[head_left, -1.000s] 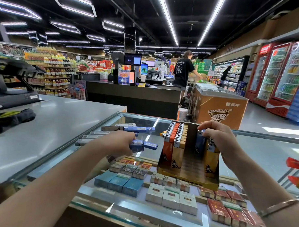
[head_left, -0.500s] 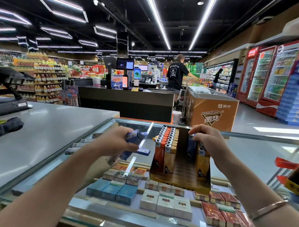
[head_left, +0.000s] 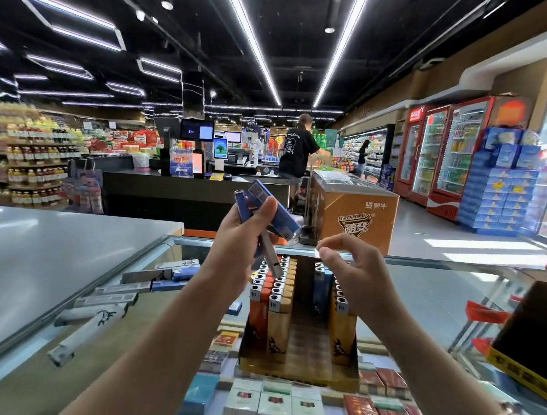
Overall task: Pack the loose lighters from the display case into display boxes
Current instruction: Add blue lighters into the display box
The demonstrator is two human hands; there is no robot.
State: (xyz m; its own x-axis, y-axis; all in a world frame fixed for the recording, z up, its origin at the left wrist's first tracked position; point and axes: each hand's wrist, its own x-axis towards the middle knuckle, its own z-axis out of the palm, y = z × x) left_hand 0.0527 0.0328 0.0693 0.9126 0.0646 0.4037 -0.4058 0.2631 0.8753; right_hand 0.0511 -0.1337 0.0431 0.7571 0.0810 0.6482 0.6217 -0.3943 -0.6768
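My left hand (head_left: pixel 238 240) is raised above the glass case and grips a bunch of blue lighters (head_left: pixel 267 211), fanned out with one pointing down. A brown display box (head_left: pixel 299 365) stands on the glass, holding rows of orange and tan lighters (head_left: pixel 272 301) on its left and blue and tan ones (head_left: pixel 334 301) on its right, with a gap down the middle. My right hand (head_left: pixel 355 267) hovers over the box's right rows, fingers loosely curled, holding nothing. More loose lighters (head_left: pixel 143 283) lie in a line on the glass to the left.
Cigarette packs (head_left: pixel 273 405) lie under the glass counter top (head_left: pixel 434 292). A grey counter (head_left: pixel 60 254) is on the left, a dark box (head_left: pixel 529 341) at the right edge. A brown freezer chest (head_left: pixel 353 214) and a person (head_left: pixel 296 155) stand beyond.
My left hand has lifted the blue lighters from the glass up to above the box. My right hand has let go of the lighters in the box and risen slightly.
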